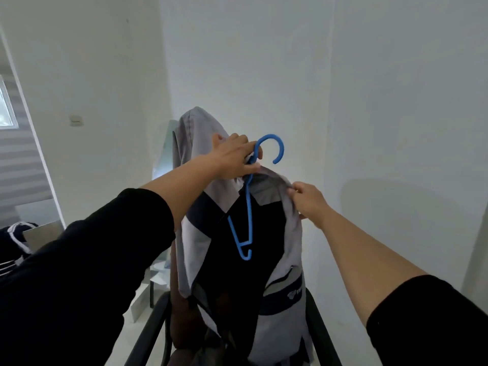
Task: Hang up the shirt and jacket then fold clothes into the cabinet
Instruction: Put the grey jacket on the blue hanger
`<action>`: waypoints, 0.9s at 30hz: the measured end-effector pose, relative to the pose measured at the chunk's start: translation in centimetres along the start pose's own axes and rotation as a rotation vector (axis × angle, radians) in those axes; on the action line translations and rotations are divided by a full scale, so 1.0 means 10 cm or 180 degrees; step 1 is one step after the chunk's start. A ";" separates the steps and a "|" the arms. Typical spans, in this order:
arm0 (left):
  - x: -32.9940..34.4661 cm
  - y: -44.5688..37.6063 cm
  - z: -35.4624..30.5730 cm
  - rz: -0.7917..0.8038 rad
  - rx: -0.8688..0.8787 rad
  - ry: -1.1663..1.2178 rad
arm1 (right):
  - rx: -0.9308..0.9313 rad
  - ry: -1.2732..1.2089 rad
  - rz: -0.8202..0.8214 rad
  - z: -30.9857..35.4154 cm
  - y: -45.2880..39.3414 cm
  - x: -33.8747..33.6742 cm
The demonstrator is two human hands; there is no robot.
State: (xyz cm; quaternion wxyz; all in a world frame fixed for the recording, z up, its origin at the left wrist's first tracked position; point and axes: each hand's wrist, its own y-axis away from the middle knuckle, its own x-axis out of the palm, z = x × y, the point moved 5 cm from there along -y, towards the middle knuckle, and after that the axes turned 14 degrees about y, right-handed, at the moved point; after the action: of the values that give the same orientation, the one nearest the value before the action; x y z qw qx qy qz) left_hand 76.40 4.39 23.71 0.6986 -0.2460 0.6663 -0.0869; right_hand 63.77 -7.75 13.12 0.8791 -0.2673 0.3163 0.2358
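A grey jacket [285,307] with a dark lining and dark bands hangs in front of me, held up in the air. A blue plastic hanger [248,207] sits partly inside it, its hook [274,146] poking out above the collar. My left hand [235,159] grips the hanger's neck together with the jacket's left shoulder. My right hand [309,202] pinches the jacket's right shoulder at the collar. The hood or back of the jacket [195,136] stands up behind my left hand.
White walls surround a corner straight ahead. Black rails of a rack [324,336] run below the jacket. Dark clothes with white trim [18,241] lie at the left edge. A window [6,109] shows at the far left.
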 end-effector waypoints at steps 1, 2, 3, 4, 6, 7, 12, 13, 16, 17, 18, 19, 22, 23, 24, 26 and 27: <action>0.04 0.02 0.05 0.0009 -0.0049 -0.0079 | -0.0069 0.0074 -0.0083 0.06 -0.02 -0.08; 0.07 0.03 0.09 -0.0023 -0.0103 -0.0095 | -0.0142 0.0125 -0.0134 0.14 -0.04 -0.14; 0.08 0.03 0.11 -0.0078 -0.0170 -0.0075 | -0.0197 0.0151 -0.0170 0.22 -0.06 -0.20; 0.08 0.03 0.13 -0.0131 -0.0251 -0.0049 | -0.0241 0.0147 -0.0201 0.32 -0.09 -0.25; 0.07 0.01 0.14 -0.0172 -0.0427 0.0032 | -0.0329 0.0036 -0.0252 0.52 -0.12 -0.31; 0.06 0.00 0.15 -0.0186 -0.0507 0.0100 | -0.0370 -0.0077 -0.0254 0.62 -0.13 -0.31; 0.10 0.07 0.25 -0.0491 -0.0795 0.0176 | -0.0596 -0.0004 -0.0177 0.95 -0.11 -0.31; 0.11 0.09 0.29 -0.0618 -0.0837 0.0209 | -0.0611 0.0156 -0.0209 0.98 -0.11 -0.31; 0.06 0.13 0.32 -0.1095 -0.0776 0.0522 | -0.0668 0.0689 -0.0356 1.03 -0.10 -0.31; 0.03 0.13 0.31 -0.1184 -0.0705 0.0657 | -0.0695 0.0866 -0.0409 1.05 -0.09 -0.31; 0.00 0.13 0.28 -0.1207 -0.0639 0.0764 | -0.0717 0.1013 -0.0466 1.08 -0.09 -0.30; -0.02 0.13 0.25 -0.1172 -0.0603 0.0796 | -0.0742 0.1096 -0.0524 1.10 -0.07 -0.31; -0.09 0.14 0.21 -0.1047 -0.0676 0.0667 | -0.0771 0.0975 -0.0555 1.13 -0.03 -0.33; -0.12 0.14 0.22 -0.1060 -0.0726 0.0671 | -0.0778 0.0852 -0.0517 1.12 -0.02 -0.33; -0.15 0.15 0.24 -0.1095 -0.0780 0.0660 | -0.0752 0.0703 -0.0475 1.11 -0.01 -0.34; -0.20 0.15 0.28 -0.1189 -0.0844 0.0489 | -0.0658 0.0381 -0.0382 1.12 0.04 -0.36; -0.22 0.15 0.30 -0.1234 -0.0860 0.0377 | -0.0620 0.0249 -0.0364 1.14 0.08 -0.36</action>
State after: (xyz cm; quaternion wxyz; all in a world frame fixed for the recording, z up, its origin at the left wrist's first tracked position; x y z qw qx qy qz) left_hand 78.78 7.35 24.99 0.5893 -0.4549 0.6520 -0.1438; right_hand 65.77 -1.00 22.81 0.8480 -0.3781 0.3102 0.2042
